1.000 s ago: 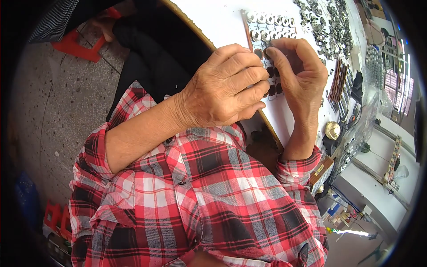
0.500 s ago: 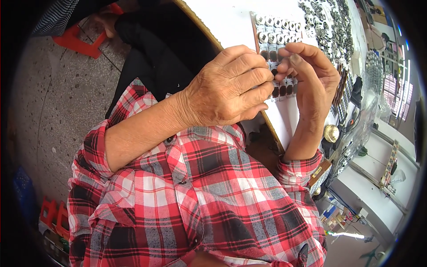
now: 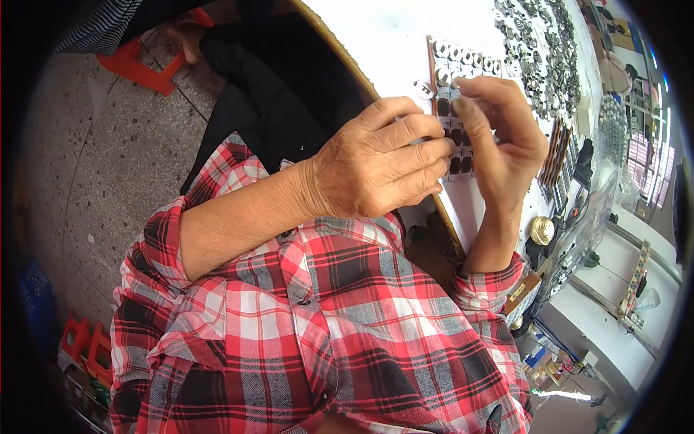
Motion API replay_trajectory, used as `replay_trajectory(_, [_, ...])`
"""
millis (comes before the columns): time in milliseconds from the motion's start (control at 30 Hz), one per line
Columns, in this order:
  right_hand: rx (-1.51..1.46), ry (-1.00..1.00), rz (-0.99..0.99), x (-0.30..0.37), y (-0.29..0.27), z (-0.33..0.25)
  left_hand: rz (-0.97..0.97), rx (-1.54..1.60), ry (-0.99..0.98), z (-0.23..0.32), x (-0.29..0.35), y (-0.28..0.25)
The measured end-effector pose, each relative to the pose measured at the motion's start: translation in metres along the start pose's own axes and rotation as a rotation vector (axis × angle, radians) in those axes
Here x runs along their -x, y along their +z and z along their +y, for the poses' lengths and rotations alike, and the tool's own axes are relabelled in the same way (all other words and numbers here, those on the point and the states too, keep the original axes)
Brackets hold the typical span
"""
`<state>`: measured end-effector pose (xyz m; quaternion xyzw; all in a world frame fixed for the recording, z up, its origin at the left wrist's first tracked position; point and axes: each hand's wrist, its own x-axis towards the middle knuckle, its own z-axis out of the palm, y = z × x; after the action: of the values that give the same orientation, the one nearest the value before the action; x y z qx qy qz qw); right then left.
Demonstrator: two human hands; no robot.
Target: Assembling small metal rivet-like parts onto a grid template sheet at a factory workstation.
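On the white table lies a panel [image 3: 439, 116] carrying rows of round parts, white-rimmed ones in the far rows and dark discs in the nearer rows. My left hand [image 3: 387, 155] reaches over the panel's left edge, fingers bent together. Its fingertips are hidden, and so is whatever they may hold. A loose small white-rimmed part [image 3: 424, 90] lies by the panel's left edge, just beyond that hand. My right hand [image 3: 510, 134] curves over the panel from the right. Its index fingertip is by a white-rimmed part, with a gap between it and the thumb.
Many small dark metal parts [image 3: 538, 54] are spread across the table at the far right. Stacked strips [image 3: 555, 155] stand right of my right hand, with a brass-coloured dome [image 3: 541, 230] nearer. A red stool [image 3: 141, 69] stands on the floor at left, near another person's hand [image 3: 189, 40].
My hands have drawn slightly apart, with the left one lower in the picture. The loose white-rimmed part by the panel's left edge now shows. The whole view has shifted a little.
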<state>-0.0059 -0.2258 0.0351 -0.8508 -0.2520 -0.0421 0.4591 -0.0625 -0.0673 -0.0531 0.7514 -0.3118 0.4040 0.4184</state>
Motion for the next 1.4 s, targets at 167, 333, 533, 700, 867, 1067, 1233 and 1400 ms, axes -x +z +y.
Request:
replay_trajectory(167, [0.248, -0.17, -0.1, -0.006, 0.011, 0.001, 0.009, 0.001, -0.017, 0.001, 0.0, 0.0])
replay_trajectory(333, [0.423, -0.346, -0.087, -0.011, 0.013, 0.005, 0.005, -0.031, -0.032, 0.002, -0.001, 0.001])
replay_trajectory(533, [0.383, -0.31, -0.094, -0.012, 0.013, 0.004, 0.009, -0.044, -0.004, 0.003, 0.0, 0.002])
replay_trajectory(700, [0.386, -0.291, -0.121, -0.011, 0.016, 0.001, -0.021, -0.05, 0.007, 0.006, 0.003, -0.003])
replay_trajectory(867, [0.07, -0.135, 0.039, -0.006, 0.006, 0.013, -0.049, -0.042, 0.001, 0.006, 0.001, -0.003])
replay_trajectory(1067, [-0.006, 0.136, 0.032, 0.001, -0.006, 0.008, -0.068, -0.033, -0.015, 0.006, 0.001, -0.003])
replay_trajectory(1233, [-0.115, 0.067, 0.086, -0.001, -0.006, 0.015, -0.07, -0.025, -0.032, 0.006, 0.001, -0.003])
replay_trajectory(1400, [-0.384, 0.159, 0.096, -0.003, -0.009, 0.01, -0.072, -0.003, -0.043, 0.005, 0.002, -0.003])
